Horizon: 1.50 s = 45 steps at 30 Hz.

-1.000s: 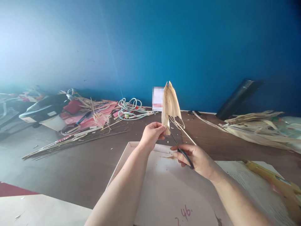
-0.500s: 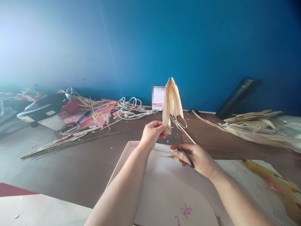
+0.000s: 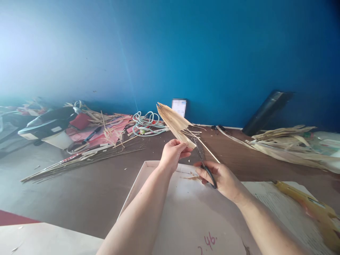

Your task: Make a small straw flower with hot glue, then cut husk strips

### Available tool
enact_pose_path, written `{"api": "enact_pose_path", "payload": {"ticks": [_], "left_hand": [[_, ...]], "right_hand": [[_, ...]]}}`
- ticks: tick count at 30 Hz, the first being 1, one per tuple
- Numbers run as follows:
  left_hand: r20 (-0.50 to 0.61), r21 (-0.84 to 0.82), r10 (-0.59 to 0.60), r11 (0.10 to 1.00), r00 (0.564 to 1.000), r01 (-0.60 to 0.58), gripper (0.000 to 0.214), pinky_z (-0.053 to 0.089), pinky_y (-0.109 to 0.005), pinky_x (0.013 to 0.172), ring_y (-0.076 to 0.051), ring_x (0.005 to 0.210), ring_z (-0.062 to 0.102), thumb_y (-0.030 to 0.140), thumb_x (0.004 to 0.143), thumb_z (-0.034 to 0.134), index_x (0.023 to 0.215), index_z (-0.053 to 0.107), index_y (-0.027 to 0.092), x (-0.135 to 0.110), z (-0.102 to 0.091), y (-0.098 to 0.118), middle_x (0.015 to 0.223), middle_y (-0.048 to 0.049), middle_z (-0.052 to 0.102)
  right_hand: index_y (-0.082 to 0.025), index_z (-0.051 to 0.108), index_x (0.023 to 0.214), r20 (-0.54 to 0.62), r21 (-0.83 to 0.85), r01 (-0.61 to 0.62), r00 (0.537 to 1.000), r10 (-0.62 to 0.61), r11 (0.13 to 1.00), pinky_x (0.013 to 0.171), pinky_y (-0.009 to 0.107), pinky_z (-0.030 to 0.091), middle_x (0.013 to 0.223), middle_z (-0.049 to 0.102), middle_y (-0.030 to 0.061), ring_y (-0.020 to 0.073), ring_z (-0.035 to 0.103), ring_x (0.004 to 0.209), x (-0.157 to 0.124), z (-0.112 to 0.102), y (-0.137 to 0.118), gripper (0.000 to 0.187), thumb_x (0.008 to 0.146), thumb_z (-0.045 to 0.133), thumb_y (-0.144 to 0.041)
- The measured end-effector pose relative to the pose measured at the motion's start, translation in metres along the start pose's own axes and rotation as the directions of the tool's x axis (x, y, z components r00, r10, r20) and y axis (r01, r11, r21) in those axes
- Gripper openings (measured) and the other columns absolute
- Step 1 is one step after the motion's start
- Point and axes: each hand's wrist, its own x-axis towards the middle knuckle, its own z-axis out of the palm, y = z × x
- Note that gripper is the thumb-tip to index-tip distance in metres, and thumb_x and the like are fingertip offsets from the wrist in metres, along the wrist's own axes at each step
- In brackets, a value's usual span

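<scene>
My left hand (image 3: 175, 152) pinches the lower end of a dried corn husk (image 3: 174, 122), which tilts up and to the left with its split tip pointing away. In my right hand (image 3: 219, 179) is a pair of black-handled scissors (image 3: 209, 177). Their blades point up beside the husk's held end; whether they touch it I cannot tell. A thin pale stick (image 3: 208, 148) slants up from my right hand toward the husk. Below both hands lies a shallow white box lid (image 3: 172, 205) with small husk scraps on it.
A yellow glue gun (image 3: 302, 196) rests on a printed sheet (image 3: 276, 202) at right, near loose husks (image 3: 287, 143) and a black cylinder (image 3: 267, 111). Against the blue wall leans a phone (image 3: 179, 106). Pale cable (image 3: 148, 122), pink paper (image 3: 114, 129) and thin sticks (image 3: 85, 159) lie left.
The husk has swung from upright to a leftward tilt in my left hand. My right hand keeps the scissors, whose blades now stand slightly farther right.
</scene>
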Motion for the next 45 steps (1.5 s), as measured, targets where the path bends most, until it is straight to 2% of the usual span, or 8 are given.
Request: {"api": "enact_pose_path", "payload": {"ticks": [15,22,31,37,45], "left_hand": [[0.080,0.002,-0.023,1.000,0.997,0.023,0.018,0.051,-0.017,0.050,-0.009,0.057,0.061,0.020,0.069,0.074,0.075,0.059,0.011,-0.003,0.003,-0.001,0.068,-0.0033,0.064],[0.060,0.024,-0.029,0.999,0.998,0.028,0.013,0.051,-0.017,0.048,-0.008,0.056,0.061,0.015,0.072,0.069,0.079,0.060,0.010,-0.003,0.004,0.000,0.071,-0.0033,0.064],[0.045,0.033,-0.028,0.999,0.999,0.026,0.015,0.051,-0.017,0.047,-0.008,0.055,0.060,0.016,0.070,0.071,0.078,0.059,0.011,-0.002,0.004,0.000,0.070,-0.0021,0.063],[0.032,0.039,-0.029,0.999,0.999,0.028,0.013,0.050,-0.017,0.047,-0.007,0.054,0.060,0.015,0.071,0.070,0.079,0.059,0.011,-0.003,0.005,0.001,0.070,-0.0020,0.063],[0.035,0.039,-0.026,0.999,0.999,0.024,0.018,0.049,-0.016,0.046,-0.007,0.054,0.059,0.017,0.069,0.072,0.080,0.059,0.012,-0.003,0.003,0.001,0.072,-0.0022,0.063]], "right_hand": [[-0.020,0.067,0.091,-0.104,-0.037,-0.001,0.995,-0.003,0.999,0.051,0.023,0.039,0.058,0.053,-0.0046,0.0119,0.049,0.053,0.001,0.001,-0.003,0.035,0.071,0.071,-0.049],[-0.018,0.068,0.091,-0.113,-0.047,0.013,0.993,-0.018,0.999,0.050,0.023,0.038,0.058,0.051,-0.0037,0.0123,0.048,0.053,0.001,0.001,-0.002,0.037,0.072,0.069,-0.050],[-0.019,0.070,0.093,-0.151,-0.095,-0.006,0.988,-0.008,0.995,0.049,0.024,0.040,0.056,0.052,-0.0037,0.0128,0.048,0.051,0.000,0.001,-0.008,0.046,0.069,0.067,-0.059],[-0.020,0.071,0.091,-0.147,-0.101,-0.015,0.989,-0.001,0.995,0.050,0.023,0.040,0.051,0.050,-0.0049,0.0118,0.047,0.050,-0.002,0.002,-0.013,0.044,0.070,0.067,-0.058],[-0.020,0.071,0.095,-0.179,-0.110,0.026,0.983,-0.045,0.994,0.048,0.023,0.039,0.052,0.047,-0.0046,0.0109,0.043,0.049,-0.001,0.002,-0.002,0.041,0.073,0.067,-0.054]]}}
